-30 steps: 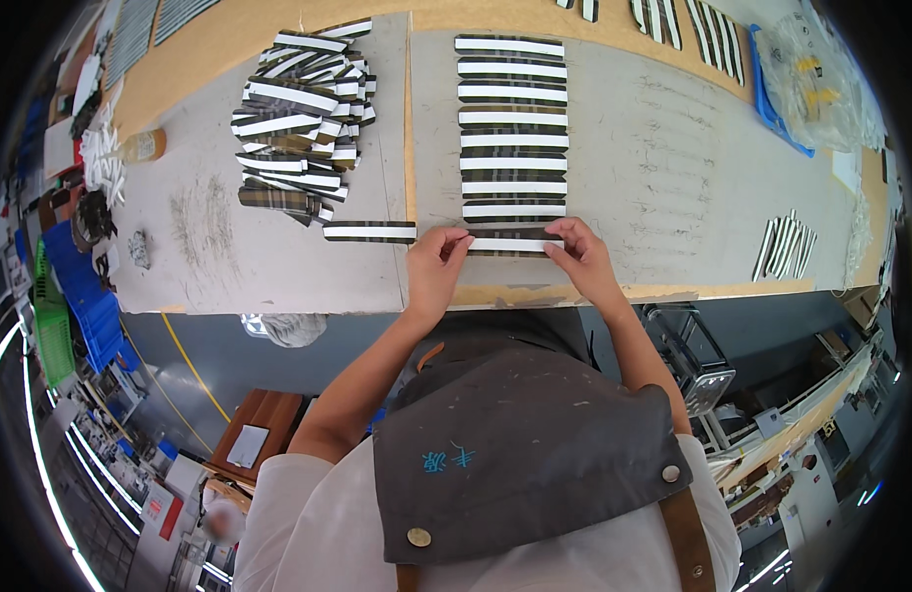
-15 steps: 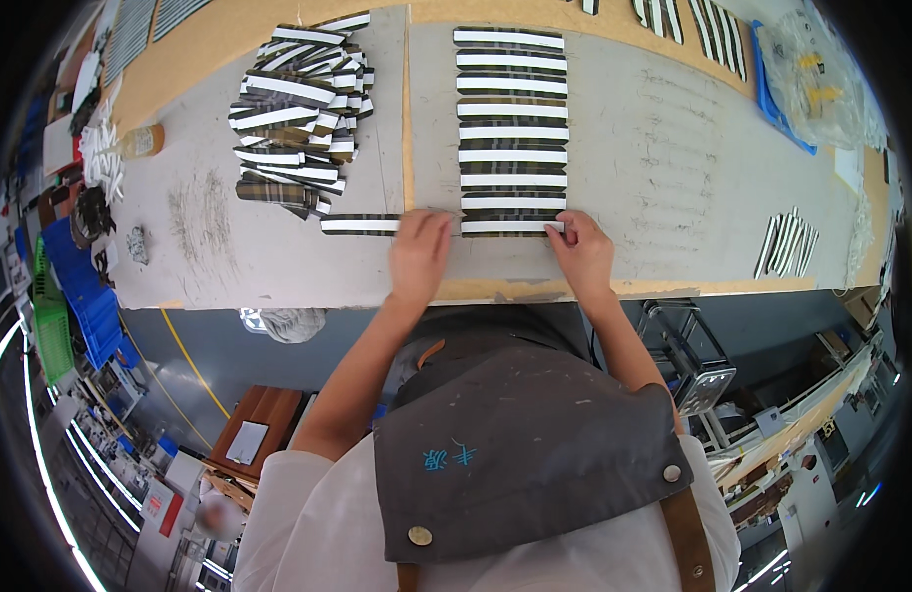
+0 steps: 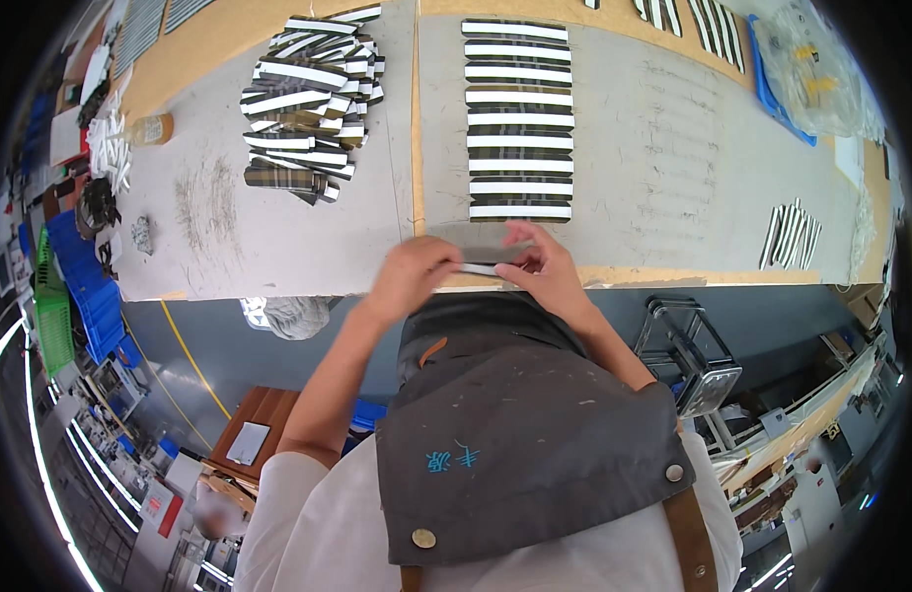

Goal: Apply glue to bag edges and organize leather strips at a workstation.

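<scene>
Close to the table's front edge, my left hand (image 3: 413, 278) pinches one end of a narrow dark fabric strip (image 3: 479, 268) with a white band along it. My right hand (image 3: 547, 277) has its thumb and a finger at the strip's other end, its upper fingers lifted away. Just beyond the hands, similar strips lie in a neat column (image 3: 520, 142), white bands running crosswise. To the left is a loose heap of dark plaid and white strips (image 3: 303, 99).
The grey-topped table (image 3: 663, 197) has a brown border. On it are a small group of strips (image 3: 792, 237) at right, a blue tray (image 3: 772, 104) with clear plastic bags, and a jar (image 3: 152, 129) at left. A metal-framed cart (image 3: 698, 360) stands below the table's right side.
The strip lying left of the column has been picked up and brought toward me, between both hands. My right hand has come off the column's nearest strip and moved left and nearer.
</scene>
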`<act>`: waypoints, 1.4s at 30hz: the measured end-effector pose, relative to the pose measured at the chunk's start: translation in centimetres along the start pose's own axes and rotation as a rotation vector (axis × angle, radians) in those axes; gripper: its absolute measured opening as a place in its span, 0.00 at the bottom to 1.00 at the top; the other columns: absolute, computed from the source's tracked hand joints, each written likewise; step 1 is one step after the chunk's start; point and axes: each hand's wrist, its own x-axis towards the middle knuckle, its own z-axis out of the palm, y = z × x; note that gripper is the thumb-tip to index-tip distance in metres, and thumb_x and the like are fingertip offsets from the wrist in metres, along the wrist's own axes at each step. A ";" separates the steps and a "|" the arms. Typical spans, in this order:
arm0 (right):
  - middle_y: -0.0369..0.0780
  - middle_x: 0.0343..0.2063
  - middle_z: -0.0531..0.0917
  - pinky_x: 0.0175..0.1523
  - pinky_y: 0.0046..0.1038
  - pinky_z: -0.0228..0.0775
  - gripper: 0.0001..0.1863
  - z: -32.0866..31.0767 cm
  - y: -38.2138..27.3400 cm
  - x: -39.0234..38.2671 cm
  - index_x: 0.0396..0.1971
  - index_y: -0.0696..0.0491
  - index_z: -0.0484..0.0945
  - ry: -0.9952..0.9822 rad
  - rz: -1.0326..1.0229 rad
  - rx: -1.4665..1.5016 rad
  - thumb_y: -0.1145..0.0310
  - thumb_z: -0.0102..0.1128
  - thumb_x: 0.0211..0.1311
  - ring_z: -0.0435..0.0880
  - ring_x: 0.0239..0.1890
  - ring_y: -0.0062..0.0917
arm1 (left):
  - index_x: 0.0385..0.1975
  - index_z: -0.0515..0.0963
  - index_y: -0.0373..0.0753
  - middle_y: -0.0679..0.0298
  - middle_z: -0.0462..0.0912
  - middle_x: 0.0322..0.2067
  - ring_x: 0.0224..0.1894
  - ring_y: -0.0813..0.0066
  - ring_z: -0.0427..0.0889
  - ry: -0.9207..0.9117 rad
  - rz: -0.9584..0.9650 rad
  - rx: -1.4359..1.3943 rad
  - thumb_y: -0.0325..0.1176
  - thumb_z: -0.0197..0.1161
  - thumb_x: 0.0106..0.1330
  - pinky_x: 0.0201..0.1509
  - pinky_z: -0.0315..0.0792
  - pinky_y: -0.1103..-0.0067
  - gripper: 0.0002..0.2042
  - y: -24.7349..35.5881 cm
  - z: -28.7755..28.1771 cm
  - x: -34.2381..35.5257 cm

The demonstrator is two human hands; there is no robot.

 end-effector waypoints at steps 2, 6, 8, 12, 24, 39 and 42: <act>0.34 0.26 0.76 0.28 0.14 0.65 0.19 0.1 -0.2 -0.2 0.40 0.56 0.72 -0.080 0.092 0.082 0.71 0.62 0.45 0.71 0.26 0.11 | 0.24 0.72 0.34 0.61 0.75 0.21 0.24 0.69 0.75 -0.047 0.035 -0.050 0.24 0.61 0.48 0.26 0.68 0.81 0.05 1.4 1.7 1.0; 0.33 0.20 0.77 0.29 0.14 0.66 0.07 -2.1 0.3 -0.8 0.30 0.58 0.77 0.014 0.269 0.105 0.74 0.57 0.49 0.71 0.22 0.11 | 0.28 0.74 0.34 0.64 0.76 0.21 0.23 0.79 0.74 -0.093 -0.181 -0.224 0.26 0.60 0.51 0.29 0.68 0.84 0.06 0.5 3.1 1.6; 0.33 0.21 0.77 0.28 0.14 0.65 0.08 -3.4 2.1 -0.7 0.31 0.58 0.76 0.046 0.234 0.118 0.74 0.58 0.49 0.70 0.22 0.10 | 0.33 0.75 0.35 0.67 0.77 0.22 0.23 0.85 0.73 -0.026 -0.281 -0.288 0.27 0.59 0.52 0.29 0.68 0.86 0.08 -0.8 3.6 1.6; 0.33 0.19 0.76 0.23 0.14 0.61 0.08 -3.6 3.1 0.1 0.29 0.57 0.75 0.241 0.100 -0.038 0.75 0.60 0.45 0.66 0.17 0.10 | 0.32 0.73 0.36 0.64 0.77 0.20 0.21 0.81 0.73 0.131 -0.276 -0.230 0.26 0.60 0.51 0.26 0.68 0.85 0.09 -2.1 5.2 2.3; 0.36 0.09 0.68 0.18 0.21 0.59 0.12 -2.7 3.1 1.1 0.23 0.55 0.67 0.461 -0.051 -0.546 0.73 0.64 0.41 0.64 0.11 0.21 | 0.28 0.66 0.38 0.61 0.70 0.13 0.15 0.67 0.71 0.376 -0.225 0.178 0.26 0.62 0.49 0.18 0.64 0.77 0.11 -2.1 6.8 2.7; 0.34 0.10 0.67 0.19 0.17 0.56 0.10 -3.2 3.1 0.4 0.23 0.56 0.68 0.500 -0.031 -0.432 0.74 0.61 0.45 0.63 0.13 0.14 | 0.24 0.71 0.37 0.61 0.72 0.22 0.23 0.63 0.73 0.384 -0.145 0.108 0.28 0.60 0.49 0.24 0.68 0.73 0.06 -2.4 6.2 1.6; 0.33 0.11 0.68 0.20 0.16 0.56 0.08 -3.1 2.5 -0.1 0.23 0.56 0.69 0.535 -0.068 -0.398 0.74 0.60 0.47 0.63 0.14 0.13 | 0.29 0.72 0.36 0.59 0.72 0.26 0.27 0.62 0.73 0.443 -0.119 0.142 0.25 0.59 0.48 0.28 0.69 0.73 0.08 -3.1 3.4 0.7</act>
